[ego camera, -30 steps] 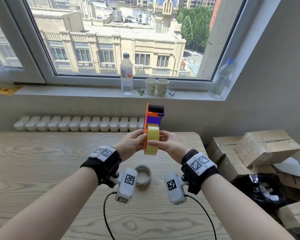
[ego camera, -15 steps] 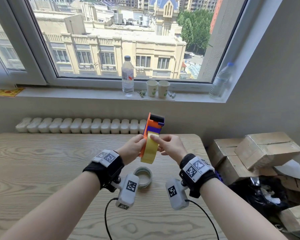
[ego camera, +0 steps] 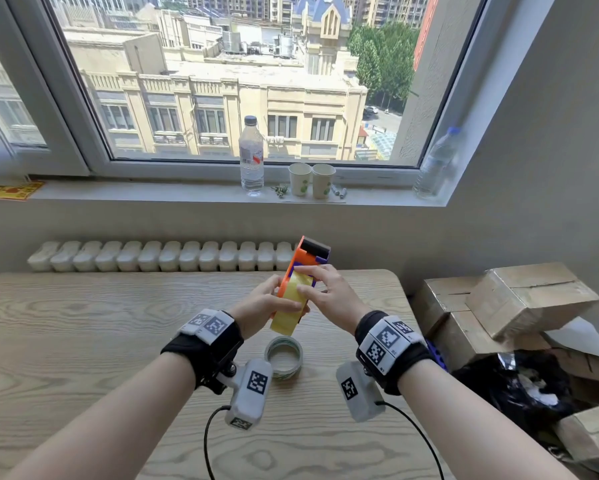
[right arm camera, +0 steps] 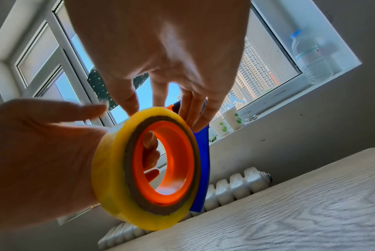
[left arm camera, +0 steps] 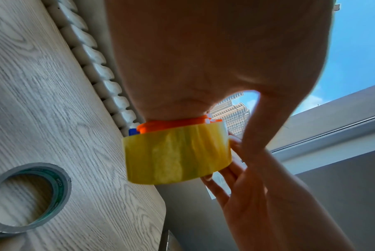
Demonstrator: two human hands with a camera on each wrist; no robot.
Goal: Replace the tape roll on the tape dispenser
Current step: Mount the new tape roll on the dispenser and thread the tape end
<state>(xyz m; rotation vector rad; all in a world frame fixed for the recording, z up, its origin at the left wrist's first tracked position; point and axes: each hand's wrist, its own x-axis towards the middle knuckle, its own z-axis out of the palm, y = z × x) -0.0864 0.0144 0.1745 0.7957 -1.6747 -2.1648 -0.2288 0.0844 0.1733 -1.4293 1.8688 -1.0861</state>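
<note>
Lower now than a second ago, the dispenser (ego camera: 299, 268) has tipped from upright to a lean, its black head toward the upper right of centre in the head view, and my hands have come down with it over the table (ego camera: 83, 323).

Going left to right: my left hand (ego camera: 261, 306) grips the dispenser from the left side. In the right wrist view its fingertips show through the orange hub, so it is curled round the frame with the thumb across the roll's rim. The yellow roll (ego camera: 291, 306) sits at frame centre on that hub; the right wrist view shows its brown core ringed snugly round the orange, so I judge it seated or very nearly so. My right hand (ego camera: 329, 296) has shifted from pressing the roll's flat side to reaching over the top, fingers fairly straight and spread, tips resting on the roll's outer face and the blue plate behind it. It is not closed round anything.

That change tells me mounting is about done and I am feeling for the loose end of the tape. I cannot see a free end in any view. Threading it toward the black head would come next.

Below my hands, at lower centre, the spent grey roll (ego camera: 284, 356) lies flat on the table, well apart from the dispenser.
</note>
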